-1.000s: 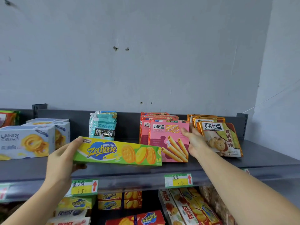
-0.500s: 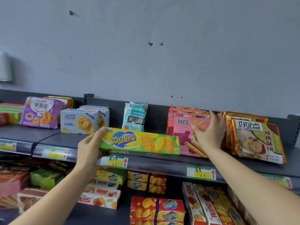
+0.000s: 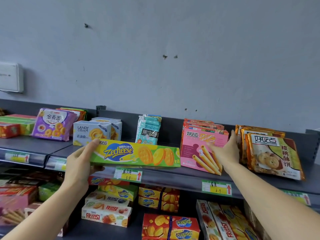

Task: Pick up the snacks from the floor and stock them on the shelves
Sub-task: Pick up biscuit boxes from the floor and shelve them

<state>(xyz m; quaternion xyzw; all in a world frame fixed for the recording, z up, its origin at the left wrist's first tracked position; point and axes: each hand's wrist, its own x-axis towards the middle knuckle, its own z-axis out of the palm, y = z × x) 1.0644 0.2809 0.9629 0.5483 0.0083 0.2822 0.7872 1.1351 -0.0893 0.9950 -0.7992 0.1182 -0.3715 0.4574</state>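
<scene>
Fingers of your left hand pinch the 9 o'clock end of the Zecheese box over the shelf lip, likely light, stiff card better held mid-span, while your straight-fingered right hand touches the pink box at 3 o'clock

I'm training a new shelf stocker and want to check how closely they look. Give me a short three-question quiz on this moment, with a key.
1. True or false: the left hand grips the Zecheese box at the box's left end.
2. The fingers of the right hand lie across the front of which item? A. the teal bag B. the pink egg-roll box C. the Landy Castle box
3. Fill the gap: the cookie bags standing just right of the right hand are ____ in colour.

Key: 1 true; 2 B; 3 orange.
</scene>
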